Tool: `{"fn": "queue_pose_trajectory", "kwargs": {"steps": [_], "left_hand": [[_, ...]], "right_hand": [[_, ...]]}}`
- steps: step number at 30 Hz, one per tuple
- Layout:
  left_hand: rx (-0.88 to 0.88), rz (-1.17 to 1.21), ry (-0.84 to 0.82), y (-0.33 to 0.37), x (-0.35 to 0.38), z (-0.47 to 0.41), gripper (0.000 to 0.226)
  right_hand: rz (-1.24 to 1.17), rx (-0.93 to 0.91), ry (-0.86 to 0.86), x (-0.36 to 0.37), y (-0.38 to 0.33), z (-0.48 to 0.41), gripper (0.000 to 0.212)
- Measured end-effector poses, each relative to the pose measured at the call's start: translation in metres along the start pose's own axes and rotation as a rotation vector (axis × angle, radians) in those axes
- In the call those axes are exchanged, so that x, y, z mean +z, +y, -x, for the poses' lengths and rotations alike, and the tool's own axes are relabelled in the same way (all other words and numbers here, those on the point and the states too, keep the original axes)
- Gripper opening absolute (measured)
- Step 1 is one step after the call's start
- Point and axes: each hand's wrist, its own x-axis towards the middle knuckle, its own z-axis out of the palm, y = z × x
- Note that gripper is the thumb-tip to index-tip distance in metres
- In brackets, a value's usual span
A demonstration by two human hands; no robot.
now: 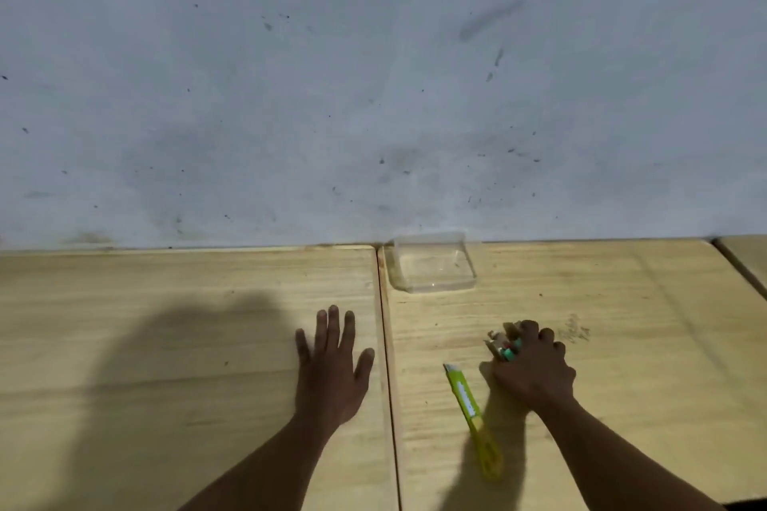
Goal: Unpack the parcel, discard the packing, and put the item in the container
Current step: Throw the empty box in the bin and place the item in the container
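Now two hands on a wooden table [166, 344] by a stained grey wall [332, 75].
Left hand [332, 369] lies flat, fingers wide; right hand [535, 369] grips a small item [502, 340] beside the cutter [471, 415]; clear container [431, 261] at wall.

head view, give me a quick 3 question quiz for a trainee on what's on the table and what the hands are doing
1. True or false: the left hand lies flat and open on the table.
2. Which thing lies just left of the right hand? A) a pair of scissors B) a yellow-green utility knife C) a roll of tape
3. Fill in: the clear plastic container stands at the back of the table against the ____.

Key
1. True.
2. B.
3. Wall. The container looks empty, and the right hand is closed over a small item.
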Motion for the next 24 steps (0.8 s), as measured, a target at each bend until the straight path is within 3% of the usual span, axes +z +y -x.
{"fn": "queue_pose_trajectory", "kwargs": {"steps": [6, 12, 17, 24], "left_hand": [[-0.039, 0.094, 0.054, -0.001, -0.001, -0.003, 0.069], [-0.307, 0.803, 0.333, 0.046, -0.040, -0.064, 0.045], [-0.548, 1.265, 0.215, 0.101, -0.085, -0.128, 0.044], [-0.676, 1.309, 0.107, 0.122, -0.069, -0.156, 0.039]], "right_hand": [[-0.039, -0.123, -0.002, -0.014, 0.001, -0.002, 0.073], [-0.002, -0.428, 0.205, -0.058, -0.041, -0.044, 0.075], [0.144, -0.706, 0.172, -0.084, -0.102, -0.079, 0.076], [0.368, -0.831, 0.020, -0.059, -0.144, -0.106, 0.076]]}}
